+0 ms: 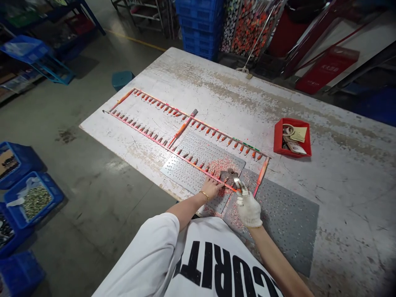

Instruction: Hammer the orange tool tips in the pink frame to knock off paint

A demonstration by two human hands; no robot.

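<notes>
A long orange-red painted frame (148, 136) lies on the table, with rows of small orange and brown pieces fixed along both long rails. My left hand (213, 187), bare with a gold bracelet, has its fingers closed at the near rail, close to the right end. My right hand (249, 209), in a white knitted glove, is wrapped around the handles of a pliers-like metal tool (236, 181). The tool's dark head lies over the near rail, right of my left fingers; what its jaws touch is too small to tell. Red and white chips (224, 165) are scattered around both hands.
Grey dimpled mats (289, 218) lie under the right part of the frame. A red box (292, 149) with tape and papers stands on the worn white table (343, 173). Blue crates (199, 29) are stacked behind the table; blue bins (34, 198) sit on the left floor.
</notes>
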